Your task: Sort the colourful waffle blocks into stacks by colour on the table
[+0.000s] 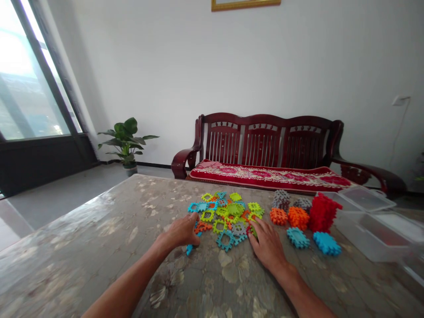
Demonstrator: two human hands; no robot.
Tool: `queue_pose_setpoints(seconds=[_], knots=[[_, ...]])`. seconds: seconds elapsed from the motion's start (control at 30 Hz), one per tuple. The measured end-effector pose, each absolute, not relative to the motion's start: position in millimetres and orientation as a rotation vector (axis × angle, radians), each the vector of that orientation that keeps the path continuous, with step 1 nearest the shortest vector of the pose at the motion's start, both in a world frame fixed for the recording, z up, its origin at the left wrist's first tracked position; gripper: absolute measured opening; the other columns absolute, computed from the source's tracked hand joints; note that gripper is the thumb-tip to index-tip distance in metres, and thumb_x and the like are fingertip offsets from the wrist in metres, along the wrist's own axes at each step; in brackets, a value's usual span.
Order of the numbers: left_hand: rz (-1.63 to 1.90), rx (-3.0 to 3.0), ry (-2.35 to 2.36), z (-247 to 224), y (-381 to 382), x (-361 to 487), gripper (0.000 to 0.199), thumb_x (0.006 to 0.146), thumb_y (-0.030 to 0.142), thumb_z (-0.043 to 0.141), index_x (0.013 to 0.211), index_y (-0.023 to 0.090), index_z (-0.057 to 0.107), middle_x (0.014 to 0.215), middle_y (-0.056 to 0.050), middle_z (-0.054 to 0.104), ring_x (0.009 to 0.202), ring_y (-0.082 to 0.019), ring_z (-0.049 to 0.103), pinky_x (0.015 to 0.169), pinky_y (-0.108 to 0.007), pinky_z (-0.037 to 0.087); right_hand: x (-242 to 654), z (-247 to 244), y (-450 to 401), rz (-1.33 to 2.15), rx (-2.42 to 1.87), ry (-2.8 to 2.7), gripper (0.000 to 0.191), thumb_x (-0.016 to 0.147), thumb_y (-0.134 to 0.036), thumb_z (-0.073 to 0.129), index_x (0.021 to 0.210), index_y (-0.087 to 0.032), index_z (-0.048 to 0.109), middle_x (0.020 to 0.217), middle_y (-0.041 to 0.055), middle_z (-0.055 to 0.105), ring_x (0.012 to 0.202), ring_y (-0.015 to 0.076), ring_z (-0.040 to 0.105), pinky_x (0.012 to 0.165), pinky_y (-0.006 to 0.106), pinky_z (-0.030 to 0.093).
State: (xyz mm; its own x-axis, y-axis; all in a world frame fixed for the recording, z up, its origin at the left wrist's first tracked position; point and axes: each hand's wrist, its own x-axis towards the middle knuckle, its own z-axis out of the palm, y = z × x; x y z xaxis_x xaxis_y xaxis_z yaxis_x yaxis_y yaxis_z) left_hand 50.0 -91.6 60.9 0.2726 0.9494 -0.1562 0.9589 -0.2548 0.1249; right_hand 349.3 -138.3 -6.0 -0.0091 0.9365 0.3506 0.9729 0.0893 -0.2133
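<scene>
A loose pile of toothed interlocking plastic tiles [227, 238] in blue, lime, grey and orange lies on the table. At its left edge, my left hand [180, 230] is curled with thumb and fingers about a blue tile [189, 250], which shows partly below the thumb. My right hand [269, 245] rests palm down at the pile's right edge, fingers stretched forward and apart. Its fingertips touch a lime tile [255, 215], and a green and red piece shows beside the thumb. The palm hides what lies under it.
Right of the pile stand stacks of grey [281, 199], orange [298, 217], red [323, 213] and blue tiles [327, 243]. Farther right is a clear plastic box [367, 236] with its lid. Behind the patterned table [139, 212] stand a wooden bench [265, 145] and a potted plant [127, 141].
</scene>
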Motion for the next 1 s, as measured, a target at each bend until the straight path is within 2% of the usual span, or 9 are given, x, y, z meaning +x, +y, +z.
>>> queue_pose_setpoints(seconds=[0.33,0.47,0.77,1.0], knots=[[-0.166,2.347,1.776,66.3,-88.7,42.0,0.071,0.060,0.026,0.063,0.130,0.021,0.048,0.114,-0.011,0.071,0.099,-0.032,0.069,0.077,-0.037,0.051,348.7,-3.8,-140.0,-0.106,-1.867,-1.991,0.042,0.093,-0.027,0.048,0.132,-0.019,0.061,0.142,0.0101,0.056,0.128,0.0266,0.050,0.108,0.041,0.037],[-0.153,2.356,1.767,64.3,-88.6,40.6,0.066,0.063,0.023,0.060,0.128,0.022,0.049,0.109,-0.009,0.073,0.094,-0.031,0.070,0.074,-0.037,0.051,347.9,-1.1,-140.9,-0.112,-1.870,-1.993,0.042,0.093,-0.026,0.048,0.132,-0.019,0.061,0.141,0.0101,0.056,0.128,0.0268,0.050,0.107,0.041,0.038],[-0.278,2.396,1.838,63.6,-89.6,46.6,0.061,0.069,0.018,0.057,0.129,0.023,0.050,0.108,-0.010,0.074,0.101,-0.031,0.070,0.077,-0.036,0.051,347.9,-2.2,-141.0,-0.131,-1.855,-1.998,0.041,0.093,-0.026,0.048,0.131,-0.019,0.061,0.141,0.0100,0.056,0.127,0.0265,0.051,0.106,0.041,0.039],[-0.232,2.444,1.840,61.7,-90.5,43.9,0.054,0.071,0.014,0.054,0.124,0.023,0.053,0.121,-0.010,0.071,0.108,-0.029,0.068,0.079,-0.035,0.051,347.9,-3.4,-140.4,-0.139,-1.841,-1.997,0.040,0.093,-0.026,0.048,0.130,-0.020,0.062,0.140,0.0100,0.057,0.127,0.0264,0.050,0.108,0.042,0.038]])
